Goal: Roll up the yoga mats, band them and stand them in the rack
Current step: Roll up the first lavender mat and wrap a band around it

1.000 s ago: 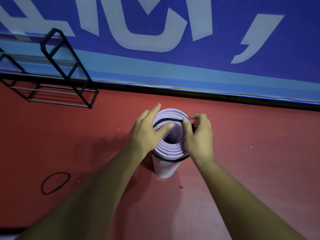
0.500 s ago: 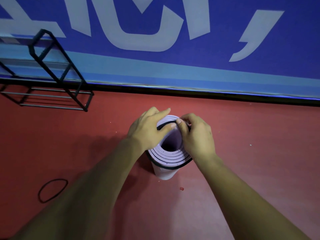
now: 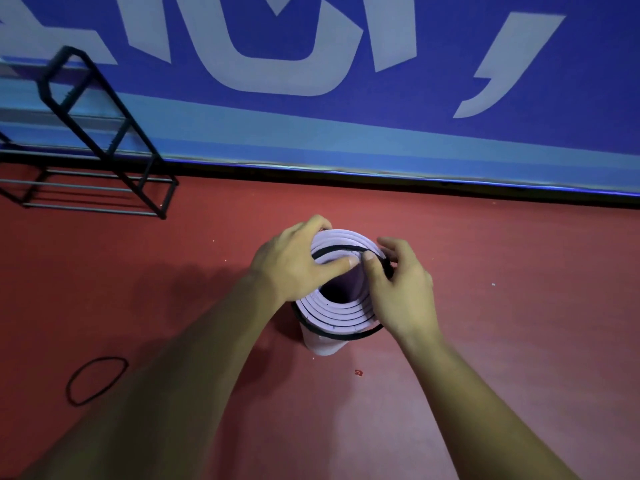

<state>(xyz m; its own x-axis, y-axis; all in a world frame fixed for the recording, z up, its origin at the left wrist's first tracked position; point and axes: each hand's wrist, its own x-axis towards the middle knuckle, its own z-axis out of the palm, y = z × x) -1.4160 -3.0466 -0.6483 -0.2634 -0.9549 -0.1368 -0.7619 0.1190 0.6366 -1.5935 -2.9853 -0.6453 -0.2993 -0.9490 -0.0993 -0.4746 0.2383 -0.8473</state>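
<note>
A rolled lilac yoga mat (image 3: 332,315) stands upright on the red floor, seen from above down its spiral end. A black elastic band (image 3: 341,336) loops its top: the near side hugs the outside, the far side lies across the open end. My left hand (image 3: 294,263) grips the mat's left top edge, thumb pressing the band. My right hand (image 3: 398,285) pinches the band at the right top edge. The black wire rack (image 3: 104,157) stands at the far left against the wall.
A second black elastic band (image 3: 95,380) lies loose on the floor at lower left. A blue banner wall (image 3: 346,133) with pale lettering runs along the back. A small red speck (image 3: 358,372) lies just in front of the mat.
The band's far side has slid a little outward over the mat's top rim. Both hands have shifted slightly on the top edge; the mat still stands in the same spot.
</note>
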